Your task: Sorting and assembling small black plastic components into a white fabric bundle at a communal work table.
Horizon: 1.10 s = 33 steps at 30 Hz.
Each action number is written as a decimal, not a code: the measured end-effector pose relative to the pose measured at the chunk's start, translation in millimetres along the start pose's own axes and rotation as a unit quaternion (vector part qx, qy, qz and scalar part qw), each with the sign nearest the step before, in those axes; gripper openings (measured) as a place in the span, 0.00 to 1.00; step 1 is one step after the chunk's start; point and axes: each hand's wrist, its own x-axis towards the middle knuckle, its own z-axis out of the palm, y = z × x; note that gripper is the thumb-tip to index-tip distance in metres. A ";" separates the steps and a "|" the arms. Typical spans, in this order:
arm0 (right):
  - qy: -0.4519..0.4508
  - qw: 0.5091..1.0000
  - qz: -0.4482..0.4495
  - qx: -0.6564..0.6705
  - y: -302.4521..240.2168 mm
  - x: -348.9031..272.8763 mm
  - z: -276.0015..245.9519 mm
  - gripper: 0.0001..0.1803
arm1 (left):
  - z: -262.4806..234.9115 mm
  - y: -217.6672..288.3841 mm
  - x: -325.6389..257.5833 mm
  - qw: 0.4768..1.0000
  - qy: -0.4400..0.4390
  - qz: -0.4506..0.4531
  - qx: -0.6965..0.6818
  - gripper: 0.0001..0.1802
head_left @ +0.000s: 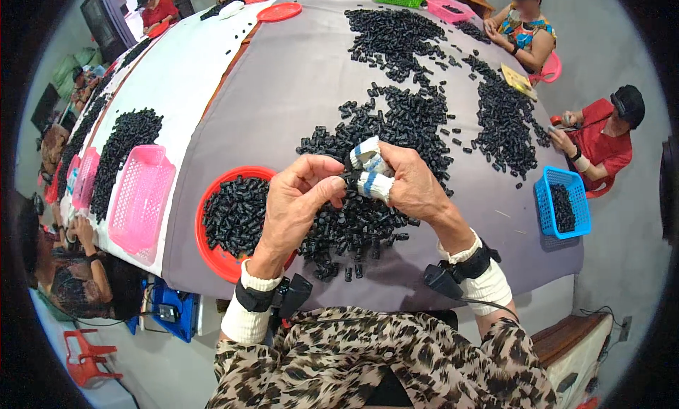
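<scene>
Over the pile, my left hand pinches a small black piece between thumb and fingertips. My right hand closes on the same piece from the other side; white knit covers with blue stripes wrap its thumb and forefinger. The fingers hide most of the piece, so its exact shape is hard to make out. Below both hands spreads a heap of short black cylindrical parts. A round red tray filled with similar parts sits beside my left forearm.
A pink basket stands left on white cloth, near another black heap. At the right, a blue basket holds black parts. Co-workers sit around the table, including a person in red. Grey cloth covers my table.
</scene>
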 end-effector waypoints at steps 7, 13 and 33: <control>0.057 0.998 -0.019 -0.005 -24.1 0.7 6.0 0.10 | 9.5 -0.3 3.7 0.967 0.057 0.000 -0.248 0.11; 0.056 0.997 -0.046 0.013 -25.2 2.9 8.6 0.11 | 8.0 -2.1 5.4 0.957 0.024 0.002 -0.290 0.14; 0.066 0.993 -0.055 -0.079 -24.4 -7.1 3.2 0.14 | 22.9 14.8 3.7 0.967 0.043 -0.076 -0.240 0.13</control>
